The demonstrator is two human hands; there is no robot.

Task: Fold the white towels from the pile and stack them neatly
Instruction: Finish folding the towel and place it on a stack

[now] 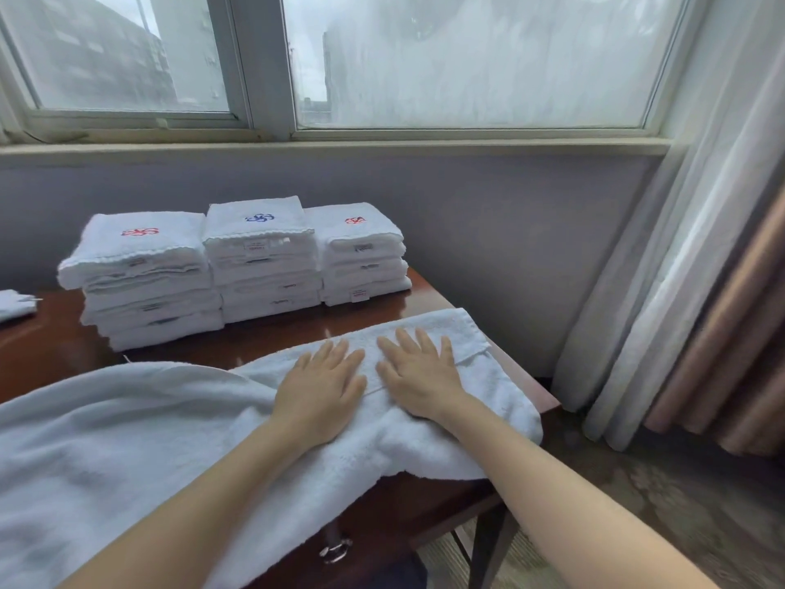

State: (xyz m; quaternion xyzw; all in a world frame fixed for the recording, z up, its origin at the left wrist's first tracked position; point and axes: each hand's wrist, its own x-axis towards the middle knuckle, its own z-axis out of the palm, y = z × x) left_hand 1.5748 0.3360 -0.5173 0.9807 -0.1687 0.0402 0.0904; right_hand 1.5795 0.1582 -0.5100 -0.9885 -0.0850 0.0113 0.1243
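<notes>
Window point(467, 57): wide, pale-framed, with misted panes; it spans the wall behind the far edge of the desk.
Curtains point(701, 248): a sheer white layer with a brownish layer outside it, hanging beyond the right edge of the desk down to the carpet point(679, 503).
Desk point(51, 342): dark, glossy reddish wood, its far edge set against the grey wall.
Towel point(127, 440): large and white, spread along the near side of the desk. Its right end lies flat and doubled over at the right edge. The rest is rumpled, runs towards the left, and hangs over the near edge.
Left stack point(140, 282): folded white towels along the far edge, slightly uneven, with a red emblem on top.
Middle stack point(263, 261): touching the left stack, the tallest of the three, with a blue emblem on top.
Right stack point(361, 257): pressed against the middle stack, close to the far right corner, with a red emblem on top.
Left hand point(320, 393): released, palm down and fingers straight, lying flat on the doubled part of the towel.
Right hand point(418, 376): also released and flat, with fingers spread, just beside the left hand and nearer the right edge.
Small cloth point(15, 306): white and folded, at the left edge of the desk and partly out of view.
Drawer pull point(335, 550): a metal ring on the desk front, below the hanging towel.
</notes>
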